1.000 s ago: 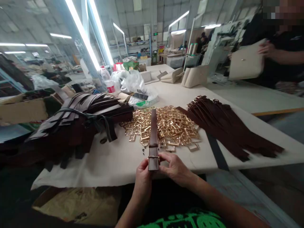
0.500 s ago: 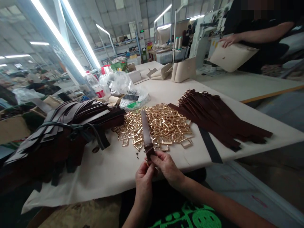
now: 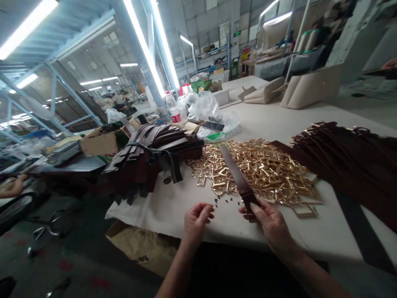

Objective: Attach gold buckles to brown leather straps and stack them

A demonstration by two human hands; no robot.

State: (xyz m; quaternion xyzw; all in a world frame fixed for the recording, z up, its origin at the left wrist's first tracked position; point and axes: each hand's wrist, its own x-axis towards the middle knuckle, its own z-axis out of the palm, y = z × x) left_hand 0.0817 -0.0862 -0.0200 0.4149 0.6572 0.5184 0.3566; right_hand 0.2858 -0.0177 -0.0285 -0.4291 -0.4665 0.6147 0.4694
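A dark brown leather strap (image 3: pixel 235 169) is gripped near its lower end by my right hand (image 3: pixel 273 225), thumb on top and fingers beneath. A narrow leather loop crosses the strap just above the fingers, and its far end lies over a heap of gold-coloured metal buckles (image 3: pixel 263 167). Apart from the strap, to its left, my left hand (image 3: pixel 197 219) is closed with thumb and fingertips together; anything between them is too small to make out. Close to its fingertips, several small dark bits (image 3: pixel 227 201) are scattered on the pale tabletop (image 3: pixel 173 211).
Left lies a tied bundle of dark straps (image 3: pixel 155 145). More brown straps (image 3: pixel 347 161) are piled at right, beside a black strip (image 3: pixel 356 227). Behind are a bottle (image 3: pixel 172 108), plastic bags (image 3: pixel 204 106), a phone (image 3: pixel 213 126) and beige bag pieces (image 3: pixel 310 87). A carton (image 3: pixel 142 246) stands below the table edge.
My left hand has come away from the strap and moved left, while my right hand keeps hold of it. The strap now slants more. The view has turned left.
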